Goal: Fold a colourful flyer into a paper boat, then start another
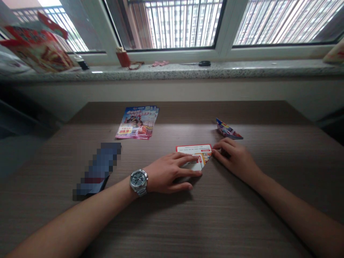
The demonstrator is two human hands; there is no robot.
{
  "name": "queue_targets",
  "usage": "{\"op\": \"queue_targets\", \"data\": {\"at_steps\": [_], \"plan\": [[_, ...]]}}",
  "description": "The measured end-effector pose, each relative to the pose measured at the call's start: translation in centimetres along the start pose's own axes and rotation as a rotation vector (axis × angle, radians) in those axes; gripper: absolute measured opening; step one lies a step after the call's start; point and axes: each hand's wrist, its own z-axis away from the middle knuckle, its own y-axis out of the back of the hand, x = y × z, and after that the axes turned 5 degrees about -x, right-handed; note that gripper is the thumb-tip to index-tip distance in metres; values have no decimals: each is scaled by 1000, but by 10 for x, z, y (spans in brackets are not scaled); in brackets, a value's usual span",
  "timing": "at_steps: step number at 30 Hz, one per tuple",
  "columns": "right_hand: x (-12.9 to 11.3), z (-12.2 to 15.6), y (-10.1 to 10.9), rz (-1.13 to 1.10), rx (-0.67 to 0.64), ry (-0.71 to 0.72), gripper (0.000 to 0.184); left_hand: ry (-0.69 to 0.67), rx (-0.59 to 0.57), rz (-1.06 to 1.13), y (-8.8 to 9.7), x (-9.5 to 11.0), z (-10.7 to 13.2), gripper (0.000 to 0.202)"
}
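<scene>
A white paper flyer (192, 148) with a red border lies on the table in front of me, its lower right side running at a slant as if folded over. My left hand (172, 172), with a metal wristwatch (139, 179) on its wrist, rests flat on the flyer with fingers spread. It covers the flyer's lower left part. At the flyer's right corner, my right hand (238, 157) pinches the paper between thumb and fingers. Just beyond that hand stands a small folded colourful paper piece (228, 130).
A stack of printed flyers (138, 122) lies at the back left of the wooden table (172, 225). Nearer, by my left forearm, is a dark, blurred-out flat object (98, 170). The windowsill (166, 73) holds scissors (204, 63), a red container (123, 58) and a red food bag (40, 50).
</scene>
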Motion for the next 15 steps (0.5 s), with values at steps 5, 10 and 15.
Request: {"op": "queue_targets", "data": {"at_steps": [5, 10, 15], "plan": [[-8, 8, -2, 58, -193, 265, 41, -7, -2, 1, -1, -1, 0, 45], [-7, 17, -4, 135, -399, 289, 61, -9, 10, 2, -3, -3, 2, 44], [-7, 21, -1, 159, -461, 271, 71, -17, 25, 6, -3, -2, 1, 44]]}}
